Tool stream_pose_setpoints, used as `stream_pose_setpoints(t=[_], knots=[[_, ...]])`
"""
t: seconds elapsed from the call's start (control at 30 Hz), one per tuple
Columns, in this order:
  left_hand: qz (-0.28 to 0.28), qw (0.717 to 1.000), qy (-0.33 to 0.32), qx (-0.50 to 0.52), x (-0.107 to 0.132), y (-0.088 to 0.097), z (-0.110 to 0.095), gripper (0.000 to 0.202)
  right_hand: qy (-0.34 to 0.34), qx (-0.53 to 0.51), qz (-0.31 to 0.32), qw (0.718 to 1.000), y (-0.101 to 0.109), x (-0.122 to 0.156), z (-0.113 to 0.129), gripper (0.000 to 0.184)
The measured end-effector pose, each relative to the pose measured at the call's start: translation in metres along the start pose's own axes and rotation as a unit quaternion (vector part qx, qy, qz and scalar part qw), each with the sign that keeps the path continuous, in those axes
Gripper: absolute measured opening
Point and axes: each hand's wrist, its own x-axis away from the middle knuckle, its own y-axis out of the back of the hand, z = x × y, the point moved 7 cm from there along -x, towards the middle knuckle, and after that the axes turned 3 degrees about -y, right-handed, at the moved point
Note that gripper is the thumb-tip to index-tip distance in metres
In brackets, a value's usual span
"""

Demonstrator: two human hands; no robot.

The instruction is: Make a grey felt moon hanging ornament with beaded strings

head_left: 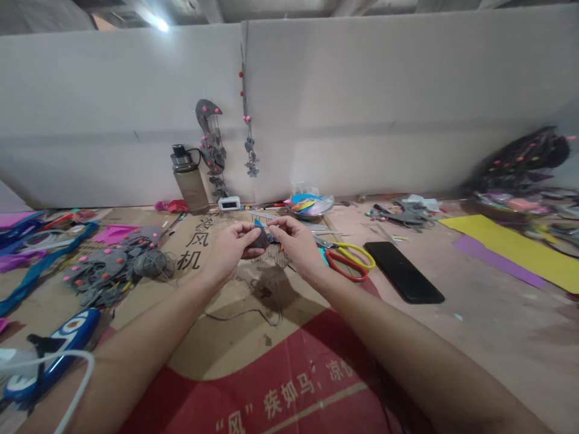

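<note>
My left hand [231, 248] is closed, its thumb pressed on a small dark grey felt-like piece [259, 240]. At the top of that piece shows a small bit of blue [257, 222]. Beside it, my right hand [295, 242] pinches with thumb and forefinger close to the piece's edge; what it holds is too small to make out. Below both hands, a grey cord [235, 317] lies in a loose curve on the printed cardboard [235, 349]. Scissors with red and yellow handles [348, 263] lie just right of my right hand.
A black phone [402, 271] lies at right, near yellow sheets [520, 244]. Behind stand a bottle [190, 184], a small white clock [229, 204] and a bowl of coloured pieces [312, 208]. Grey felt with pink beads [113, 265] and a blue tool [58, 352] lie left.
</note>
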Motion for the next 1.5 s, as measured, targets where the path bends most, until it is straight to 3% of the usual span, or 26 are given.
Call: stream_pose_setpoints(t=[0.33, 0.87, 1.3, 1.5], knots=[[0.024, 0.998, 0.009, 0.053, 0.004, -0.008, -0.005, 0.023, -0.058, -0.096, 0.004, 0.994, -0.003, 0.005, -0.002, 0.020], [0.105, 0.986, 0.019, 0.126, 0.004, -0.018, -0.005, 0.021, 0.102, -0.021, -0.008, 0.995, 0.000, 0.019, 0.023, 0.015], [0.101, 0.978, 0.039, 0.181, 0.006, -0.022, 0.001, 0.025, 0.213, 0.138, 0.010, 0.967, -0.007, 0.038, 0.041, 0.023], [0.052, 0.982, 0.060, 0.169, 0.005, -0.018, 0.017, 0.025, 0.209, 0.194, 0.017, 0.958, -0.012, 0.037, 0.027, 0.027]])
